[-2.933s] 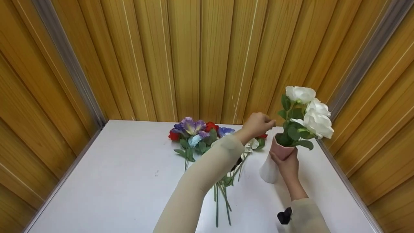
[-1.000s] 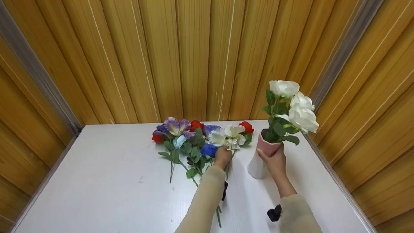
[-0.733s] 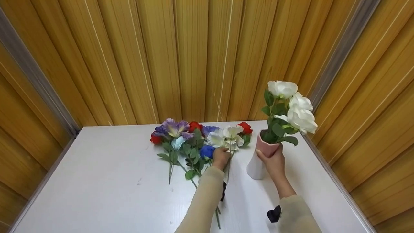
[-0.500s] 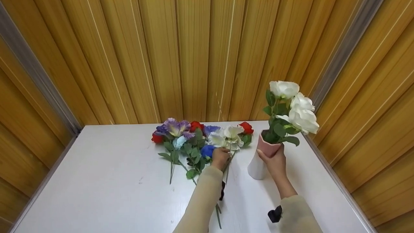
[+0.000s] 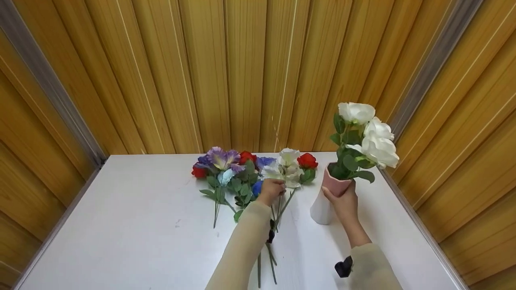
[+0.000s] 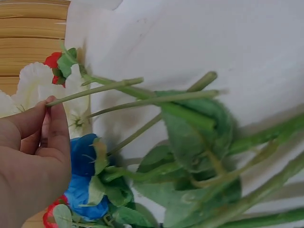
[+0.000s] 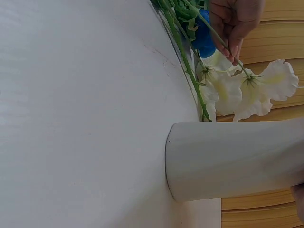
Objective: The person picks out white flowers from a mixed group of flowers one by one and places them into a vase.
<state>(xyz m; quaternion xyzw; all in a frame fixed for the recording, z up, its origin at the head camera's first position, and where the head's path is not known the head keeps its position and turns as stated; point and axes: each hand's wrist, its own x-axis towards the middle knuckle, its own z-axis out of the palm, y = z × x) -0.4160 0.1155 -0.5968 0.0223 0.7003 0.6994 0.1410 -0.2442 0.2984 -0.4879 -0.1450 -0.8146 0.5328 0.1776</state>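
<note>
My left hand (image 5: 271,191) pinches the thin green stem (image 6: 97,90) of a white ruffled flower (image 7: 264,90) between thumb and fingertips. In the right wrist view that bloom is raised over another white flower (image 7: 221,88) in the pile. A blue flower (image 6: 88,175) lies just beside the left hand. My right hand (image 5: 346,205) grips the pink upper part of a white-and-pink vase (image 5: 321,211), which stands upright on the table. White roses (image 5: 379,150) with green leaves stand in the vase. Only the vase's white lower body shows in the right wrist view.
Left of the hand lie a purple flower (image 5: 221,158), a light blue flower (image 5: 225,176) and red flowers (image 5: 247,157). Another red flower (image 5: 307,160) lies nearer the vase. Loose stems (image 5: 271,253) extend toward the front of the white table (image 5: 141,225). Wood-panelled walls (image 5: 201,80) enclose it.
My left hand has come down from beside the vase to the pile and now lifts a white flower slightly by its stem. The right hand stays on the vase.
</note>
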